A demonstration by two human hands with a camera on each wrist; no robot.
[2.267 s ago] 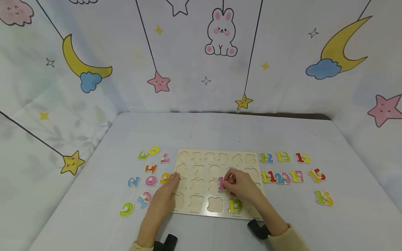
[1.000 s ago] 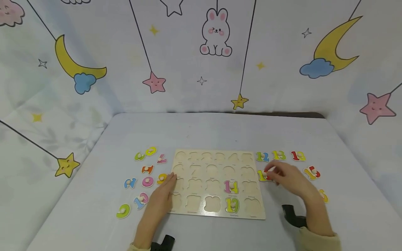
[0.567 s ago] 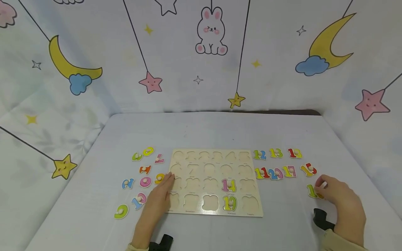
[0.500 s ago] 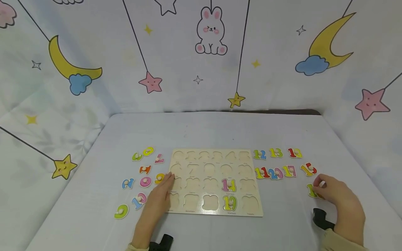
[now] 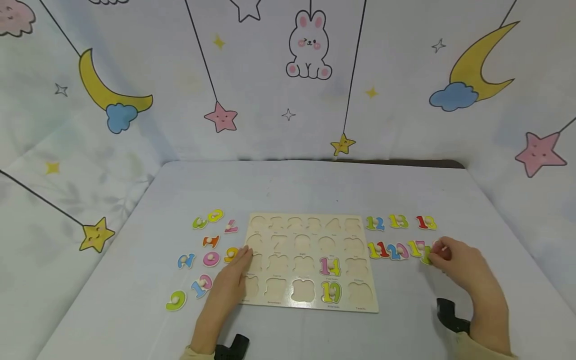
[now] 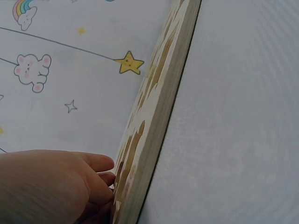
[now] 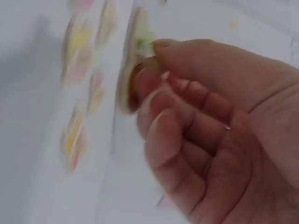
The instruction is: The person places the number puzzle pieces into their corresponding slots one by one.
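Note:
My left hand (image 5: 229, 280) rests at the left edge of a pale wooden number puzzle board (image 5: 317, 301); in the left wrist view its fingers (image 6: 100, 163) meet the board's edge. Between thumb and fingertips my right hand (image 5: 459, 262) pinches a number 16 puzzle piece (image 5: 425, 257) by its knob, mostly hidden by the fingers. In the head view this piece overlaps the number 17 piece (image 5: 416, 247). The right wrist view shows the held piece (image 7: 127, 86) blurred and tilted on edge. A 14 (image 5: 330, 266) and a 19 (image 5: 331, 292) sit in slots on the board.
Right of the board lie a 12 (image 5: 375, 223), a 13 (image 5: 398, 221), an 18 (image 5: 426, 222), an 11 (image 5: 379, 250) and a 20 (image 5: 398, 251). Several single-digit pieces and a 10 (image 5: 201, 286) lie to the left. A patterned cloth (image 5: 270, 140) stands behind the table.
The 14 was set into the board. My right hand then passed over the 11, gripped the 16 at the far right, and has brought it up and leftward. The left hand stays at the board's edge.

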